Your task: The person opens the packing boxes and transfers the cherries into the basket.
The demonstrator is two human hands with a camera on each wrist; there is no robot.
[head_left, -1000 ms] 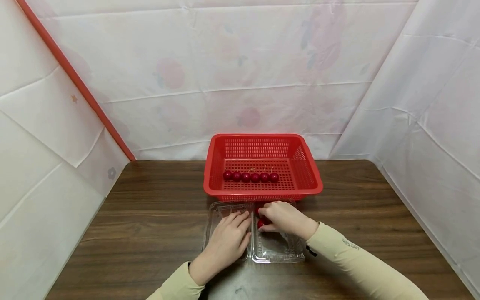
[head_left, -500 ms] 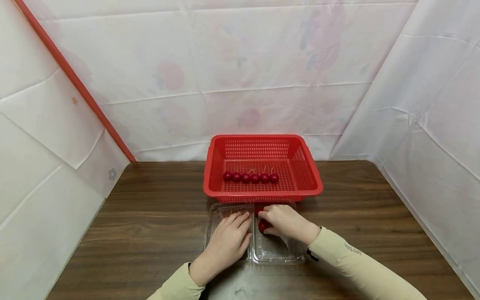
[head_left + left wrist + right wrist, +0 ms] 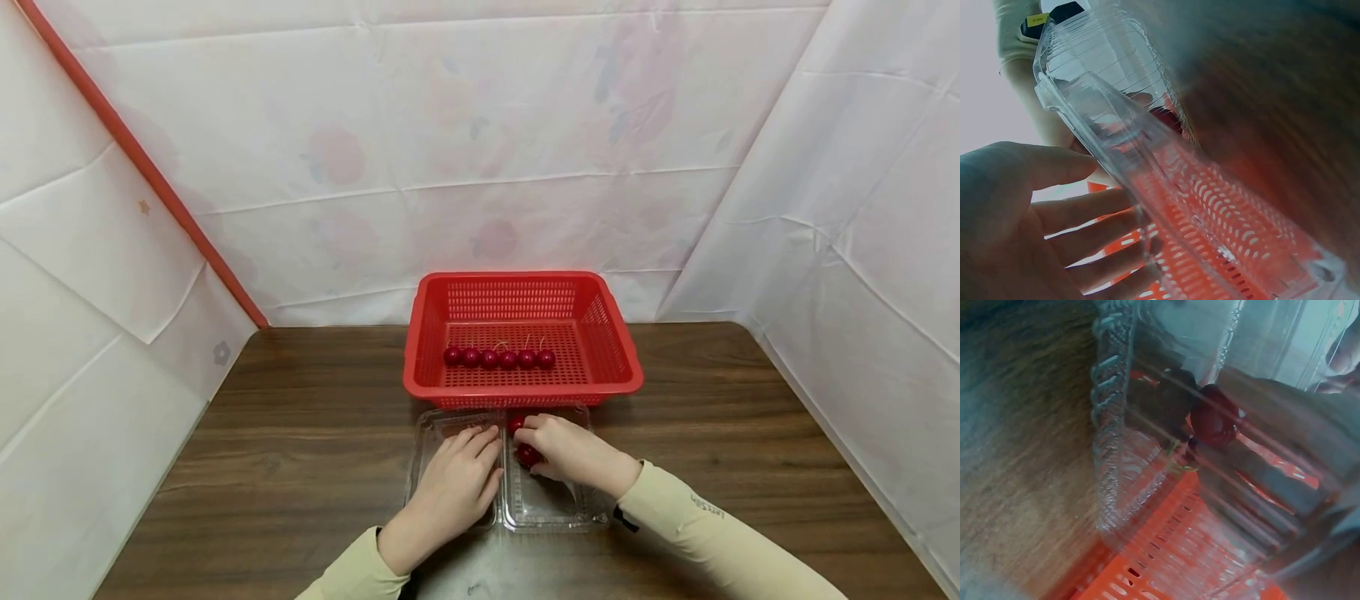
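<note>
A clear plastic clamshell box [image 3: 551,527] lies unfolded in front of the red basket, its two halves side by side. My left hand [image 3: 456,483] rests on the left half, fingers stretched forward and lightly spread; the left wrist view has the thumb and fingertips right at the plastic rim. Inside the right half, my right hand [image 3: 573,450] pinches a dark red cherry [image 3: 528,455] between thumb and fingers. That cherry [image 3: 1215,415] also shows through the plastic in the right wrist view. Another cherry [image 3: 516,423] sits behind it, partly covered by the fingers.
A red perforated basket [image 3: 525,392] stands just behind the box. On its floor lies a row of several cherries [image 3: 498,359], some with stems. The brown wood-grain table [image 3: 300,433] extends to both sides, with white patterned sheeting [image 3: 480,150] behind it.
The right hand has shifted slightly toward the person with the cherry between its fingers. The left hand stays in place on the box. The head view has tilted slightly.
</note>
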